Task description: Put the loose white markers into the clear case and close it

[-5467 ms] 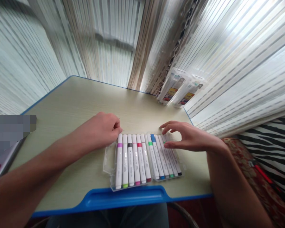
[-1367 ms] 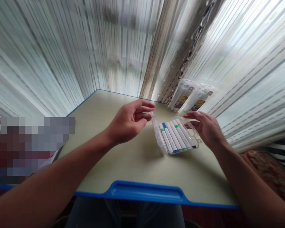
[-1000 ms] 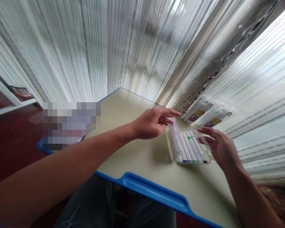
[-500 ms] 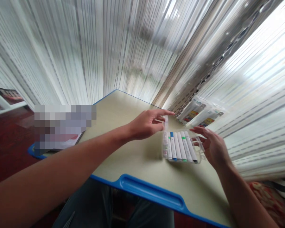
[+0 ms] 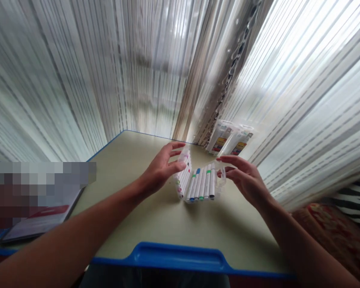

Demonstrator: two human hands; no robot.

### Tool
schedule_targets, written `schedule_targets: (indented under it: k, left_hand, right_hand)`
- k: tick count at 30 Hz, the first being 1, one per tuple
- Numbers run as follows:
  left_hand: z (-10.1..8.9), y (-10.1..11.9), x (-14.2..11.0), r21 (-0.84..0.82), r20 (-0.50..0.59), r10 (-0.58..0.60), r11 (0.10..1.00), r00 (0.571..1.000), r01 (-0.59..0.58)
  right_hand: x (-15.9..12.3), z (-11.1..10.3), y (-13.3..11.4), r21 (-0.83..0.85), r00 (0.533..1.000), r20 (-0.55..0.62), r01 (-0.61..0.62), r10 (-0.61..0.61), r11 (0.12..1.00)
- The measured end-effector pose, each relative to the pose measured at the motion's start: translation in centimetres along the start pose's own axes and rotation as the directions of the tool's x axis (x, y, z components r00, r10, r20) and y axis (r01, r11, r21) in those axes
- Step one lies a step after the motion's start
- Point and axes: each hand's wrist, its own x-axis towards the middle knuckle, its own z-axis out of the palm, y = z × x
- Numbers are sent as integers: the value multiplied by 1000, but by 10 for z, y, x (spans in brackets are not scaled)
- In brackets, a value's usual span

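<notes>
A clear plastic marker case [image 5: 220, 182] is spread partly apart like a book above the cream tabletop. Its right half holds several white markers [image 5: 203, 184] with blue, green and dark ends. More markers [image 5: 184, 178] with pink, red and green marks line the tilted left half. My left hand [image 5: 162, 166] grips that left half near its top, thumb at the inner side and fingers behind. On the other side, my right hand [image 5: 246, 176] has its fingers at the outer edge by the case's handle, with some fingertips hidden behind the clear plastic.
Two clear packages [image 5: 238, 144] with yellow and red labels stand at the table's back right, against striped sheer curtains [image 5: 150, 80]. A flat booklet or folder [image 5: 48, 220], partly pixelated, lies at the left. A blue tray groove [image 5: 180, 258] runs along the table's front edge.
The case's left half, nearly edge-on before, now shows its inner row of markers. My left hand's thumb has come onto it. The whole view has shifted, putting the case further left in the picture.
</notes>
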Motion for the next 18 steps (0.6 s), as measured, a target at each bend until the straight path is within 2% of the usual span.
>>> schedule_targets:
  k: [4,9,13,18]
  left_hand:
    - [5,-4,-3,-104,59,-58,992,997,64]
    - [10,-4,-6,-111,141,-62,991,988,78]
    - [13,-1,-9,-26,215,-77,996,974,85]
    - [17,2,-15,189,280,-77,982,957,24]
  right_hand:
    - [-3,3,2,-58,995,80,56,-51,997]
    - [-3,6,6,-32,992,118,53,-48,998]
    - [-4,9,7,-58,991,108,91,-84,994]
    - [-6,14,8,-59,990,97,104,-98,993]
